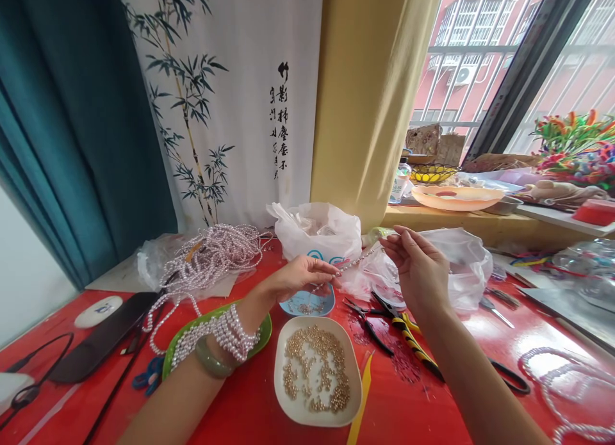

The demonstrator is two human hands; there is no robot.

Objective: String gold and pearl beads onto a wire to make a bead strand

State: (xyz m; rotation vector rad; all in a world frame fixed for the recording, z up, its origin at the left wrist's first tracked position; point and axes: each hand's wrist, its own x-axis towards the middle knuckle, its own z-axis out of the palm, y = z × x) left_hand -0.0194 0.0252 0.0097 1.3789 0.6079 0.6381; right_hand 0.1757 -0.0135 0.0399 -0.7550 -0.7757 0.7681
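My left hand point(302, 275) pinches the lower end of a thin beaded strand point(355, 260), and my right hand point(416, 262) pinches its upper end, so the strand stretches between them above the red table point(250, 406). Pearl strands are wound around my left wrist point(225, 333), beside a green bangle. Below the hands sits a white dish of small gold beads point(314, 371) and a small blue dish point(307, 302). A green plate point(182, 349) lies under my left forearm.
Pliers with yellow-black handles point(408, 339) lie right of the white dish. A pile of pearl strands point(211, 256) rests at back left, white plastic bags point(319, 230) behind the hands. A black case point(103, 336), cables and a window sill with clutter point(480, 198) surround the area.
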